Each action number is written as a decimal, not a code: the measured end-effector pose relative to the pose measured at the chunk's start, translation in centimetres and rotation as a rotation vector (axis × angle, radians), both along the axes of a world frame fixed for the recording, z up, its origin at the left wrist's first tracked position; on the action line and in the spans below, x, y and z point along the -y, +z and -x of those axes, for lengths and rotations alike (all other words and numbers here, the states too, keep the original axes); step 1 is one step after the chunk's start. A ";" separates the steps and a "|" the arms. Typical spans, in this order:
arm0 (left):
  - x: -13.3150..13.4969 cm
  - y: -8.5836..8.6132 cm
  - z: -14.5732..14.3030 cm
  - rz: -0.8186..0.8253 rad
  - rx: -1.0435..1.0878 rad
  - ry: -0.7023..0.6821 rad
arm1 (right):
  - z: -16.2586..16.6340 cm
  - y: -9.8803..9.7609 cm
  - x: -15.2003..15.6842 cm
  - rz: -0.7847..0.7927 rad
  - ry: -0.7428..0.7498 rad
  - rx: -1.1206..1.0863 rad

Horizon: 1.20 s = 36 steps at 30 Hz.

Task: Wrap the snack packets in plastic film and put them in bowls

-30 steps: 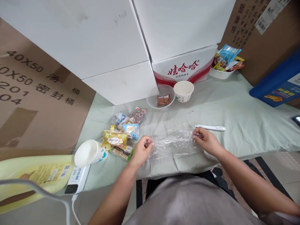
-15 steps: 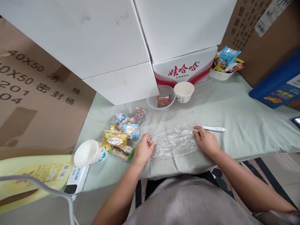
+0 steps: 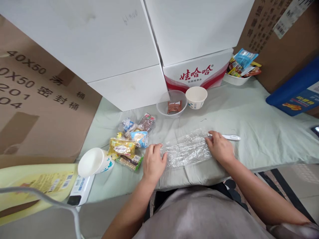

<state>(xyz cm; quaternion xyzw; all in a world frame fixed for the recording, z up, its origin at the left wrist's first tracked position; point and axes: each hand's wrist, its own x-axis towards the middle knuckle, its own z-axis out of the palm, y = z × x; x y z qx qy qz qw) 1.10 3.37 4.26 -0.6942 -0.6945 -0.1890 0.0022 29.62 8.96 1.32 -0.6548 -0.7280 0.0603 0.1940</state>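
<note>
A clear, crinkled plastic bag [image 3: 186, 151] lies flat on the green cloth between my hands. My left hand [image 3: 154, 163] rests palm down by its left edge, the fingers stretched forward and the thumb apart from them. At the opposite edge, my right hand [image 3: 220, 147] pinches the plastic between thumb and fingers. A white plastic stick-like tool [image 3: 231, 137] sticks out from behind my right hand, its other end hidden. Just left of my left hand sits a pile of wrapped snacks [image 3: 123, 147] in yellow, blue and green packets.
Beyond the bag stand a clear plastic bowl [image 3: 163, 108] with a brown packet [image 3: 174, 107] and a white paper cup [image 3: 196, 98]. Another paper cup [image 3: 91, 162] lies tipped at left. White boxes [image 3: 129, 88] wall off the back. A snack-filled bowl [image 3: 236, 79] sits back right.
My left hand has straightened its fingers and turned palm down at the bag's left edge. My right hand remains at the right edge, and the plastic's creases have shifted.
</note>
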 end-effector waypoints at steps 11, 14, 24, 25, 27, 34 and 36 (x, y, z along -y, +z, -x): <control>-3.3 -0.4 1.3 0.273 0.061 -0.348 | 2.8 -1.0 1.8 -0.006 0.683 0.124; -2.8 -0.2 1.1 0.116 -0.105 -0.093 | 2.8 -1.8 1.8 0.037 0.659 0.150; 2.7 -1.9 1.9 0.159 -0.033 -0.531 | 0.3 -2.2 2.8 0.031 0.568 0.190; 3.1 -2.2 2.9 0.123 -0.039 -0.521 | -0.5 -2.3 3.2 0.023 0.568 0.189; 3.7 -2.5 4.6 0.063 -0.030 -0.540 | -2.2 -2.3 3.9 0.009 0.591 0.172; 4.4 -2.5 5.4 -0.067 0.167 -0.516 | -5.2 -0.8 5.2 -0.056 0.676 -0.032; 4.1 -2.4 5.0 -0.063 0.254 -0.408 | -5.0 -0.3 5.2 -0.056 0.694 -0.111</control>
